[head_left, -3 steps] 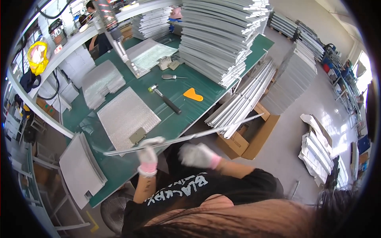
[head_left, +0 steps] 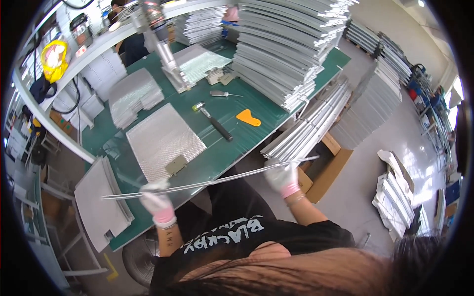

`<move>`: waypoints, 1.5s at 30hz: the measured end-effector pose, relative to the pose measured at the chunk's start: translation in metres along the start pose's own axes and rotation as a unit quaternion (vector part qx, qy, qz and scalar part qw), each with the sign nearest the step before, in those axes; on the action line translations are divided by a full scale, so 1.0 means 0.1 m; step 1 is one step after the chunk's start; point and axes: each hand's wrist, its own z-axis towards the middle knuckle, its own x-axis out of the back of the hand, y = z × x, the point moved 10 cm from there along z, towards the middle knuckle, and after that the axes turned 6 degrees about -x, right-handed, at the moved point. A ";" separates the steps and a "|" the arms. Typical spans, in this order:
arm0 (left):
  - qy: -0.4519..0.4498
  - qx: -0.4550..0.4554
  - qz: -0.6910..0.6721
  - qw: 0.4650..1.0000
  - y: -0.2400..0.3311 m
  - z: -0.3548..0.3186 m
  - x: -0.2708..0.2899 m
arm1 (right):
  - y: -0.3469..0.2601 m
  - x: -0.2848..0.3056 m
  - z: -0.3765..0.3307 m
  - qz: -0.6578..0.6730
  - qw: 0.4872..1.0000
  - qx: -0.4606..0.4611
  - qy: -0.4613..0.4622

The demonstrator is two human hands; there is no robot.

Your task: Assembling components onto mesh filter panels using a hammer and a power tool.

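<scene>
Hands, both gloved in white with pink cuffs: left hand (head_left: pixel 157 200) closed around a long pale strip (head_left: pixel 217 181) close to its left end; right hand (head_left: pixel 282 178) also grasping it, toward the other end. Individual fingers too blurred to separate.

Change over the last instant: right hand was a blur by the torso, apart from the strip; it has now gone out to the right and taken hold. Left hand has shifted leftward, and the strip with it. View also moved slightly, so small offsets on the table are not counted. Judged meaning: support at two spread points instead of one, so the strip should swing less and be easier to direct.

Position of strip: held level or nearly so across the front of the body, over the near table edge; slight bow may be lens distortion. Left end overlaps white sheets (head_left: pixel 101 207) in view; right end crosses over an open cardboard box (head_left: pixel 340 170).

Beyond, on the green table (head_left: pixel 229 106): textured silver sheet (head_left: pixel 163 138) with a small grey-green plate (head_left: pixel 176 165) at its near corner; hammer (head_left: pixel 219 129), yellow scraper (head_left: pixel 248 118), then screwdriver (head_left: pixel 219 93), all lying apart.

Farther: bundle of long strips (head_left: pixel 313 121) beside the table; tall stack of panels (head_left: pixel 281 54) at its far right.
</scene>
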 end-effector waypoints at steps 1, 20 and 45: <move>0.096 0.002 0.002 0.995 0.09 0.05 0.40 | -0.23 -0.17 -0.24 -0.085 0.955 0.121 0.257; 0.060 0.365 0.128 0.920 0.03 -1.12 1.10 | 1.97 -1.64 1.88 -0.381 0.917 -0.112 -0.046; 0.004 0.459 -0.417 0.785 -1.22 -1.67 -1.01 | 1.82 -0.94 0.46 -0.757 0.645 -0.070 -0.075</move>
